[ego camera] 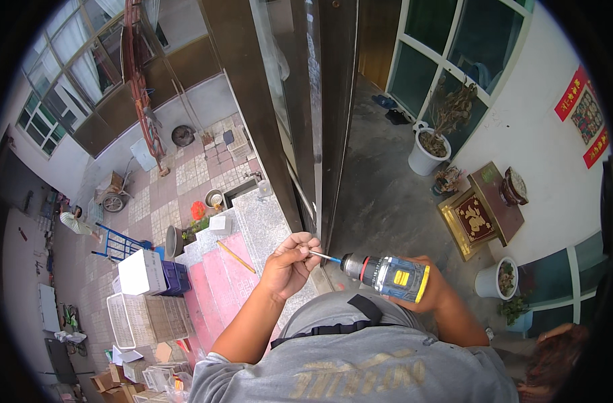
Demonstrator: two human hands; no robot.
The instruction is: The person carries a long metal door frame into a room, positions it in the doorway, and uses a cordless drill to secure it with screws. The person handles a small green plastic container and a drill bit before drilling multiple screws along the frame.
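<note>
A cordless drill (394, 277) with a blue, yellow and black body lies on its side in my right hand (427, 289), whose fingers are largely hidden behind it. From its chuck a long bit (326, 256) with a blue band points left. The thumb and fingers of my left hand (291, 262) pinch around the bit's far tip; whether a screw is there too cannot be told. Both hands are in front of my waist, just below the dark metal door frame (339, 126), whose lower end is close to my left fingertips.
Pink and grey steps (221, 282) descend at the left, near plastic crates (155, 320) and a blue hand truck (120, 242). Potted plants (430, 151) and a small cabinet (480, 211) stand right. One person (77, 221) is far left; another (556, 362) is lower right.
</note>
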